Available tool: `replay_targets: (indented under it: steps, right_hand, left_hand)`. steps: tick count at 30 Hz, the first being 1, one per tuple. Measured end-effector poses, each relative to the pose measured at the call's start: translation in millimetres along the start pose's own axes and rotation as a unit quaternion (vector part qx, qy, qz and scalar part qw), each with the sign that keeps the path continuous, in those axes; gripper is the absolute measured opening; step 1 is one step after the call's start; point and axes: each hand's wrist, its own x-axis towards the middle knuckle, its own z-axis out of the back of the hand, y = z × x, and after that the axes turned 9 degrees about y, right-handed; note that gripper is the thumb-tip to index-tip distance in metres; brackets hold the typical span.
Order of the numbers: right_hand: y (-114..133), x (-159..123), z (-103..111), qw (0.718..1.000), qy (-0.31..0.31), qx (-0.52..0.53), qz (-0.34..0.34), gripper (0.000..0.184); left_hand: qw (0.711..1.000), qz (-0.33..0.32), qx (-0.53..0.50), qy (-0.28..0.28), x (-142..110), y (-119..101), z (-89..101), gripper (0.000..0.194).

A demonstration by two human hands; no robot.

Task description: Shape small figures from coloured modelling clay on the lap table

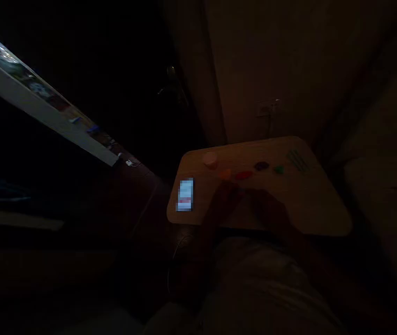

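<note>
Over the middle of a small wooden table [310,204], my left hand [228,193] and my right hand [263,202] almost meet at the fingertips. Both look closed, with fingers bunched together. A faint pale speck shows between them, too dark and small to name. Just beyond my left hand lie an orange piece [225,174] and a flat red oval piece [244,175]. Farther right are a dark purplish lump [261,165] and a small green piece [279,169].
A lit phone [185,194] lies at the table's left side. A pale orange round object [210,159] stands near the back left corner. Thin green sticks [298,159] lie at the back right. A wall socket [268,108] is behind. The room is very dark.
</note>
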Motion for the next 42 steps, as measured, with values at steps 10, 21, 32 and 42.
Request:
replay_targets:
  steps: [10,21,32,42]
  right_hand:
    - [9.8,-0.5,7.7,0.997,0.017,-0.072,-0.021,0.040]
    - [5.6,1.9,4.8,0.997,0.005,-0.070,-0.017,0.039]
    - [3.2,1.3,4.1,0.999,-0.011,-0.050,0.004,0.043]
    - [5.4,3.2,5.3,0.997,0.017,-0.065,-0.025,0.039]
  left_hand:
    - [1.000,0.006,0.002,0.008,0.3,0.0,3.4,0.030]
    - [1.000,0.002,-0.004,0.011,2.5,-1.2,3.2,0.025]
    - [1.000,0.000,-0.002,0.007,1.6,1.8,0.5,0.028]
    - [1.000,-0.007,0.002,0.013,3.8,-1.2,4.2,0.024]
